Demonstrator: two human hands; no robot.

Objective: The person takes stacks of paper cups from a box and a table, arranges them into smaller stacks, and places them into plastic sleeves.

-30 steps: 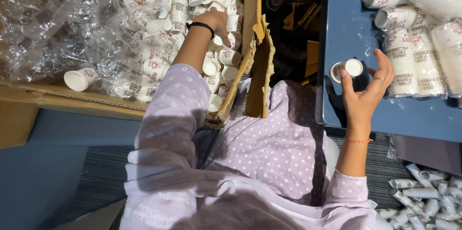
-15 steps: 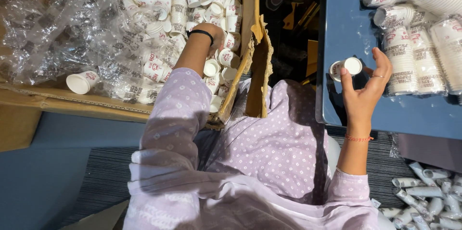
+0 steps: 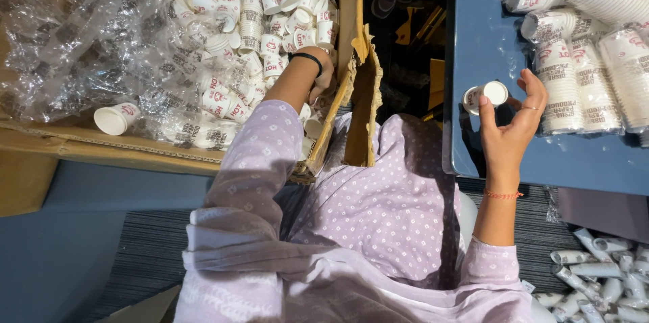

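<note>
My left hand [image 3: 322, 74] reaches into a large cardboard box [image 3: 351, 18] full of small white paper cups [image 3: 250, 25] with red print. The hand curls down among the cups near the box's right wall; whether it grips one is hidden. A black band circles that wrist. My right hand [image 3: 508, 123] rests on the blue table [image 3: 487, 45] and holds a short stack of white cups [image 3: 485, 95] lying on its side, fingers wrapped around it.
Long wrapped stacks of cups [image 3: 595, 39] lie on the blue table's right side. Crumpled clear plastic wrap [image 3: 74, 45] fills the box's left half, with one loose cup [image 3: 115, 119] on it. More wrapped sleeves [image 3: 602, 275] lie on the floor at lower right.
My left hand has sunk lower into the box and drawn back toward its right wall. My right hand with the cup stack has stayed in about the same spot.
</note>
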